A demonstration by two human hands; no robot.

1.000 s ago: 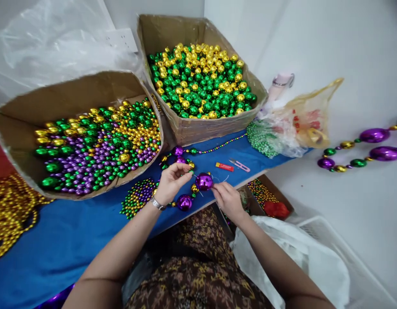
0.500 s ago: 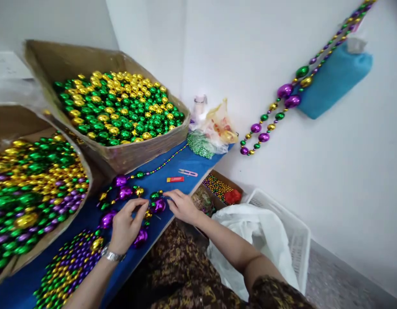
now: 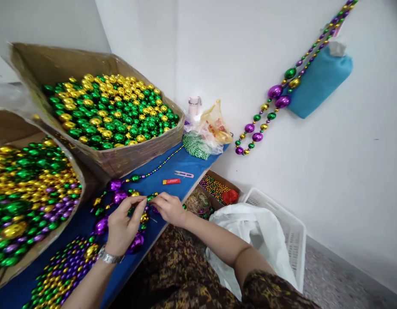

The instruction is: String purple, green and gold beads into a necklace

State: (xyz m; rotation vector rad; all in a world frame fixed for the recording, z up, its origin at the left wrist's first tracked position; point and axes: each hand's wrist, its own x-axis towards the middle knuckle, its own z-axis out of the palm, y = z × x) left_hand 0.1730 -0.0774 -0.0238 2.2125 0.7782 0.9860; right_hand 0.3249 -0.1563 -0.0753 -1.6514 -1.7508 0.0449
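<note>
Head camera view, looking down at a desk [image 3: 203, 159] covered in blue cloth. A person's two bare hands meet near its front edge. The left hand [image 3: 125, 223], with a silver watch [image 3: 110, 256] at the wrist, presses thumb and forefinger together on a bead strand [image 3: 136, 243]; the right hand [image 3: 169, 209] pinches it just beside, fingertips nearly touching the left's. Exactly which bit they grip is too small to tell. The strand, of shiny purple, green and gold beads, lies on the cloth around and beneath the hands. Beyond them are a red lighter [image 3: 171, 181] and pink snips [image 3: 184, 174]. At left, small beads [image 3: 65, 270] lie spread out near two open cardboard boxes [image 3: 143, 155] of loose beads. On the white wall at right, a bead necklace [image 3: 282, 101] hangs beside a blue pouch [image 3: 318, 83].
</note>
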